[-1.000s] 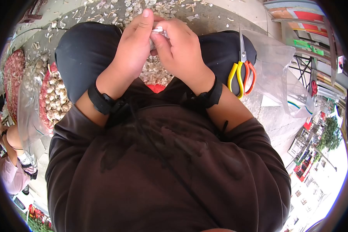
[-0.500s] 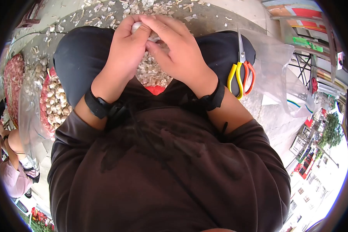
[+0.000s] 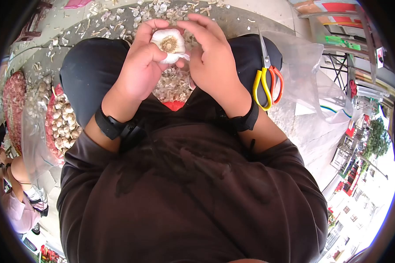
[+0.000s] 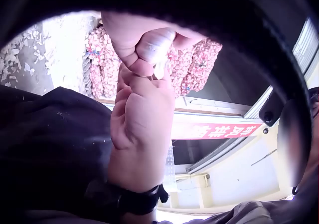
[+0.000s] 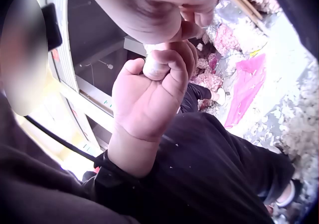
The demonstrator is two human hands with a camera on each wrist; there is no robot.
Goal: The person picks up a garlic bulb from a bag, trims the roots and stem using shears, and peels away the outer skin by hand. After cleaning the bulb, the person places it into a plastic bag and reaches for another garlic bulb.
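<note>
The left hand (image 3: 139, 70) grips a white garlic bulb (image 3: 168, 44) between thumb and fingers, its pale brown root side facing the head camera. A loose bit of skin sticks out at the bulb's lower right. Close beside it, the right hand (image 3: 215, 65) has bent, spread fingers, not closed round the bulb. In the left wrist view the right hand (image 4: 142, 117) is just below the bulb (image 4: 153, 45); whether it touches is unclear. From the right wrist, the left hand's (image 5: 142, 102) curled fingers cup the bulb (image 5: 155, 70).
Scissors (image 3: 266, 62) with yellow and orange handles lie on the right thigh. Peelings (image 3: 171, 85) lie between the legs, and more are scattered on the ground (image 3: 85, 37). Red net bags with garlic bulbs (image 3: 62, 125) stand at left, near another person; clear plastic (image 3: 298, 65) lies at right.
The hands were closed together around the bulb; now the right hand has drawn away to the right. The bulb, largely covered before, shows its root side in the left hand.
</note>
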